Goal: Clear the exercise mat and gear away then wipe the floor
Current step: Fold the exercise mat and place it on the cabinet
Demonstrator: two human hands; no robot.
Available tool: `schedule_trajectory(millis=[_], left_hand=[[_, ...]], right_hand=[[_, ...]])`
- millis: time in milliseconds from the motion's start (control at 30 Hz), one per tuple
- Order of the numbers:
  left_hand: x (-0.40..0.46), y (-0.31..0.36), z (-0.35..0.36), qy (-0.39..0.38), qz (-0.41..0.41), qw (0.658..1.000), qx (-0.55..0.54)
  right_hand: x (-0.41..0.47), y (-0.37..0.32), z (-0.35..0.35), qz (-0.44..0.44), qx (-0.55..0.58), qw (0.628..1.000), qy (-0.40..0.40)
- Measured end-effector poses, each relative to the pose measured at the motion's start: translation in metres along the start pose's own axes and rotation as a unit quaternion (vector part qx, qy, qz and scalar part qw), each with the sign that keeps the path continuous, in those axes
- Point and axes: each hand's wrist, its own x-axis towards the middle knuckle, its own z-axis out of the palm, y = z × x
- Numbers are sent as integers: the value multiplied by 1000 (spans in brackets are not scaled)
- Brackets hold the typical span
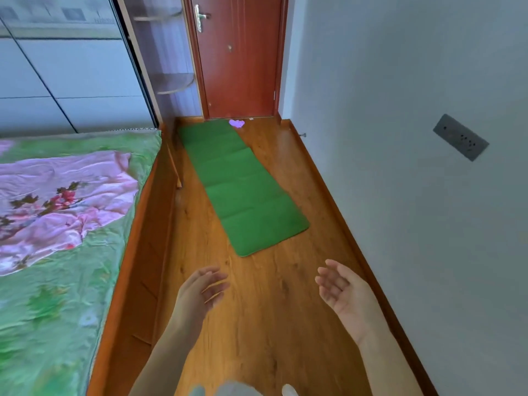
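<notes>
On the wooden floor (257, 310) between a bed (71, 252) and a grey wall (400, 138), a green exercise mat (240, 184) is laid flat, its far end near a red door (240, 58). A small purple object (236, 123), too blurred to be identified, is seen at that far end. Nearer the camera, the left hand (197, 292) and right hand (343, 292) are held above the floor, fingers loosely spread, nothing held. Both forearms are cut off by the bottom edge.
</notes>
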Motion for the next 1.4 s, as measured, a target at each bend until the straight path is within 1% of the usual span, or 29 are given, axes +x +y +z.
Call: schedule_trajectory(millis=[100, 267, 433, 633, 833, 1033, 1133, 1267, 1400], left_hand=[[24, 8, 1, 16, -1, 1000, 10], [93, 37, -23, 37, -9, 999, -9], [178, 89, -57, 51, -4, 999, -13], [272, 151, -99, 53, -8, 998, -16], [337, 188, -122, 37, -26, 999, -14], [411, 224, -128, 43, -25, 999, 5], [463, 243, -130, 49, -30, 998, 2], [537, 279, -124, 41, -35, 998, -12], [608, 322, -111, 23, -39, 999, -3]], right_hand=[[38, -10, 13, 14, -5, 1000, 2], [105, -28, 56, 11, 2, 1000, 9], [170, -24, 135, 13, 12, 1000, 12], [236, -13, 245, 20, 15, 1000, -8], [290, -3, 316, 36, 10, 999, -9], [357, -5, 362, 42, 11, 999, 9], [403, -12, 389, 41, 2, 999, 20], [462, -30, 432, 42, -4, 999, 24], [516, -47, 477, 52, -5, 999, 16]])
